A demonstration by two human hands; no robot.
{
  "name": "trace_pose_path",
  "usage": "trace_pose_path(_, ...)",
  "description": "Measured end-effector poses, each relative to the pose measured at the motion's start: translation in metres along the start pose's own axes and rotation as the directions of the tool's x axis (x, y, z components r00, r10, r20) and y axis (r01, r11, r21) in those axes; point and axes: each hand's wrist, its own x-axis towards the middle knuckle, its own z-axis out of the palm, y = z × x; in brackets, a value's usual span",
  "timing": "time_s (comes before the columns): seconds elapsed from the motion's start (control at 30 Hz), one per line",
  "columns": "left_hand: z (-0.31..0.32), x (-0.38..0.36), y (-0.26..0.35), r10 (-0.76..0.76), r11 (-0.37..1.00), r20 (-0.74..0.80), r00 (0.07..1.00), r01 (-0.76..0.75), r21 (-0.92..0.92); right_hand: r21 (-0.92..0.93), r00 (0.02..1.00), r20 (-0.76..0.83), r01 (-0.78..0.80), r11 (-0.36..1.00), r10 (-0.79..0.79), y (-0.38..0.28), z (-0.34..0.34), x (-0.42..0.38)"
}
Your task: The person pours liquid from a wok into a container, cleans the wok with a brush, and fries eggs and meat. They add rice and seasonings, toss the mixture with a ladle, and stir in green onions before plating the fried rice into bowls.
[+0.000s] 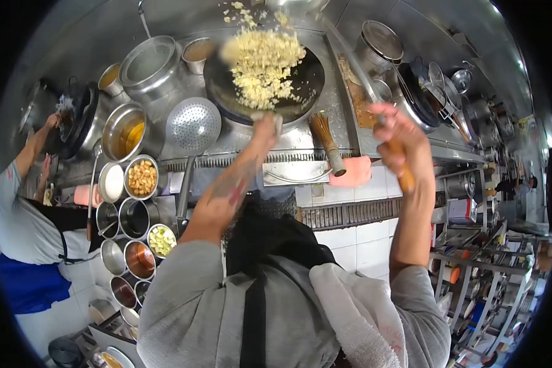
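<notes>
1. The round black wok (300, 92) sits on the steel cooktop (325, 132) near the top centre; a mass of pale yellow fried rice (263, 64) hangs in the air above its left half, with loose grains scattered higher up
2. A large steel stockpot (148, 69) stands left of the wok, its contents pale and hard to make out; just below it a round steel bowl (123, 130) holds amber liquid
3. A perforated steel skimmer (193, 126) lies between that bowl and the wok, its long handle running down toward the person
4. At the left edge of the station, a cluster of small steel condiment pots: one (142, 176) holds golden-brown cubes, one (162, 240) holds pale green chopped pieces, another (111, 182) something white
5. A bamboo wok brush (326, 142) lies on the cooktop, right of the wok handle
6. The left hand (265, 130) is stretched forward, arm nearly straight, closed on the wok's near handle
7. The right hand (397, 132) is raised at the right, elbow bent, fist wrapped round the wooden grip of a long steel ladle (355, 64), whose shaft slants up and left over the wok
8. A co-worker in a grey shirt (15, 214) works at the far left
</notes>
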Motion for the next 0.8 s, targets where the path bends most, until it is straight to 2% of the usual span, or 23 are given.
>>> trace_pose_path(0.03, 0.008, 0.019, 0.009, -0.047, 0.998, 0.018, 0.999, 0.046, 0.053, -0.007, 1.000, 0.006, -0.009, 1.000, 0.009, 0.003, -0.005, 0.008)
trace_pose_path(0.07, 0.013, 0.029, 0.016, -0.093, 0.990, 0.039, 0.995, 0.089, 0.107, 0.336, 0.987, 0.160, -0.056, 0.940, 0.002, 0.011, -0.017, 0.026)
trace_pose_path(0.1, 0.015, 0.028, 0.017, -0.089, 0.992, 0.038, 0.995, 0.085, 0.097, 0.627, 0.953, 0.297, -0.150, 0.764, -0.056, 0.025, -0.031, 0.047)
trace_pose_path(0.13, 0.019, 0.023, 0.020, -0.105, 0.992, 0.039, 0.994, 0.102, 0.076, 0.713, 0.928, 0.372, -0.261, 0.651, -0.035, 0.057, -0.047, 0.071)
trace_pose_path(0.2, 0.018, 0.013, 0.026, -0.124, 0.991, 0.041, 0.991, 0.122, 0.061, 0.801, 0.906, 0.379, -0.422, 0.425, 0.186, 0.154, -0.086, 0.146)
trace_pose_path(0.23, 0.011, 0.009, 0.033, -0.141, 0.990, 0.176, 0.974, 0.136, 0.043, 0.561, 0.919, 0.210, -0.394, 0.728, 0.335, 0.175, -0.071, 0.175)
trace_pose_path(0.27, 0.000, -0.003, 0.034, -0.166, 0.986, 0.299, 0.940, 0.165, 0.029, 0.015, 0.957, -0.028, -0.287, 0.958, 0.288, 0.174, -0.046, 0.186)
trace_pose_path(0.3, -0.004, -0.021, 0.042, -0.160, 0.987, 0.292, 0.943, 0.159, 0.026, 0.014, 0.956, -0.020, -0.291, 0.956, 0.292, 0.163, -0.043, 0.188)
trace_pose_path(0.37, -0.019, -0.073, 0.053, -0.169, 0.985, 0.113, 0.979, 0.171, -0.005, 0.155, 0.943, 0.084, -0.332, 0.930, 0.323, 0.142, -0.048, 0.177)
trace_pose_path(0.4, -0.032, -0.085, 0.055, -0.164, 0.986, 0.117, 0.980, 0.164, 0.004, 0.214, 0.937, 0.138, -0.344, 0.914, 0.320, 0.125, -0.053, 0.176)
trace_pose_path(0.47, -0.054, -0.105, 0.054, -0.103, 0.910, 0.160, 0.982, 0.028, 0.413, 0.336, 0.920, 0.235, -0.380, 0.862, 0.314, 0.107, -0.067, 0.168)
trace_pose_path(0.5, -0.053, -0.107, 0.053, -0.110, 0.905, 0.162, 0.981, 0.032, 0.423, 0.395, 0.911, 0.280, -0.398, 0.828, 0.303, 0.106, -0.071, 0.164)
trace_pose_path(0.53, -0.049, -0.107, 0.052, -0.188, 0.928, 0.186, 0.964, 0.113, 0.355, 0.400, 0.914, 0.279, -0.390, 0.829, 0.295, 0.110, -0.070, 0.173)
trace_pose_path(0.57, -0.044, -0.111, 0.050, -0.265, 0.938, 0.209, 0.941, 0.201, 0.284, 0.071, 0.941, 0.166, -0.309, 0.948, 0.294, 0.124, -0.067, 0.189)
trace_pose_path(0.6, -0.036, -0.114, 0.049, -0.265, 0.937, 0.207, 0.942, 0.201, 0.286, -0.281, 0.966, 0.064, -0.224, 0.933, 0.251, 0.136, -0.063, 0.208)
trace_pose_path(0.63, -0.022, -0.113, 0.050, -0.323, 0.943, 0.258, 0.910, 0.288, 0.166, -0.603, 0.985, -0.013, -0.143, 0.785, 0.170, 0.140, -0.060, 0.224)
trace_pose_path(0.67, -0.011, -0.107, 0.052, -0.369, 0.926, 0.317, 0.874, 0.374, 0.049, -0.602, 0.986, -0.007, -0.138, 0.787, 0.167, 0.130, -0.055, 0.233)
trace_pose_path(0.7, -0.003, -0.099, 0.051, -0.376, 0.924, 0.312, 0.872, 0.379, 0.056, -0.892, 0.994, -0.022, 0.029, 0.450, -0.107, 0.117, -0.052, 0.235)
trace_pose_path(0.73, 0.009, -0.085, 0.052, -0.409, 0.909, 0.201, 0.890, 0.416, 0.009, -0.996, 0.931, 0.085, 0.085, -0.014, -0.355, 0.108, -0.047, 0.235)
trace_pose_path(0.77, 0.024, -0.068, 0.055, -0.436, 0.896, 0.091, 0.895, 0.441, -0.041, -0.996, 0.927, 0.082, 0.084, -0.012, -0.365, 0.108, -0.038, 0.240)
trace_pose_path(0.8, 0.031, -0.040, 0.051, -0.439, 0.896, 0.092, 0.894, 0.443, -0.032, -0.999, 0.958, -0.024, -0.032, -0.024, -0.285, 0.114, -0.024, 0.244)
